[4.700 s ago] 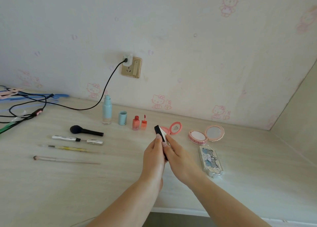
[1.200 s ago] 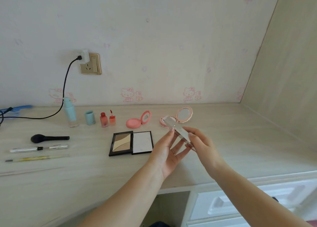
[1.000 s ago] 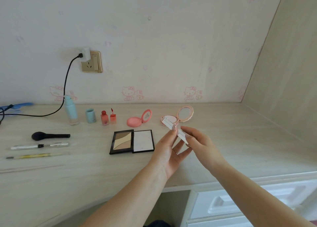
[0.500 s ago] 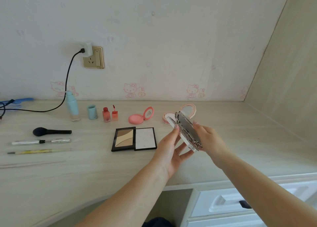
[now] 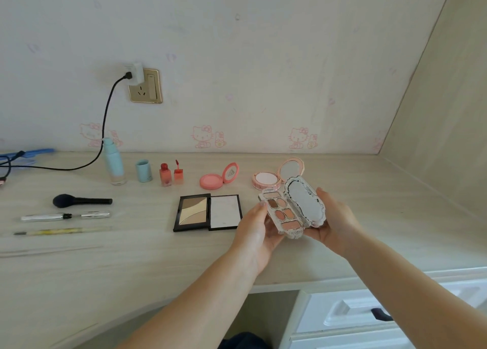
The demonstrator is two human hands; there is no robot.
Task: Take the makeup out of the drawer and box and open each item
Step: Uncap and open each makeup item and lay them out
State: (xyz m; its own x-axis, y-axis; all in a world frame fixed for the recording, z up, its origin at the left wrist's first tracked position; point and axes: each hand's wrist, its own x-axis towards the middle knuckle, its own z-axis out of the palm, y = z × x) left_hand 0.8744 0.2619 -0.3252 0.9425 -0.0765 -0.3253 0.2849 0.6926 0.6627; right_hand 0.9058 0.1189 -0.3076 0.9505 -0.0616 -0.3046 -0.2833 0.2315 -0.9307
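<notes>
Both hands hold ornate silver eyeshadow palette point(image 5: 292, 208) open above desk point(image 5: 131, 256), right of centre. Left hand point(image 5: 257, 232) cups pan half from below, thumb on its left edge. Right hand point(image 5: 333, 221) curls behind mirror lid, fingers hidden. At 9 o'clock from palette: black contour compact point(image 5: 208, 212), lying open flat. At 12 o'clock: pink powder compact point(image 5: 274, 176), open. At 10 o'clock: pink blush compact point(image 5: 218, 178), open. Far left: 1 black brush point(image 5: 80, 200).
</notes>
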